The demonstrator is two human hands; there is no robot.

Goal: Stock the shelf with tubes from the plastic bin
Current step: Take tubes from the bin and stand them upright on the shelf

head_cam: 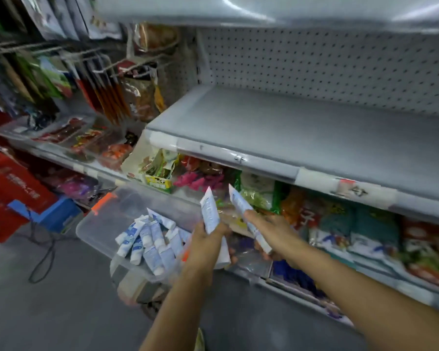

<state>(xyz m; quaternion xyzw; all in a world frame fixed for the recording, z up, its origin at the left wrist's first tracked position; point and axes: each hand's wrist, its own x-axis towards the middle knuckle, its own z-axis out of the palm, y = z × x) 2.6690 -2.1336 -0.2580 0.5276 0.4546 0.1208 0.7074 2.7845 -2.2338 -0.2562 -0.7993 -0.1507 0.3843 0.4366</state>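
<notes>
Item 1, left hand (206, 243): fingers are curling round the lower half of the left-hand tube (209, 211) and holding it upright, crimped end up.

Item 2, right hand (273, 225): thumb and fingers are pinching the right-hand tube (240, 202), which is slanting up and to the left; the fingertips underneath are partly hidden.

Item 3, plastic bin (96, 225): clear, sitting just left of both hands, with a heap of loose tubes (150, 240) lying in it.

Item 4, snack packets (340, 219): filling the lower tier behind the hands.

Item 5, grey shelf (289, 127): lying bare above them, backed by pegboard (314, 67).

Step in hand, as judged: carrying a picked pair from bin to shelf. The next move is calling for a lift over the shelf's front lip and a tidy placing of both tubes.
</notes>
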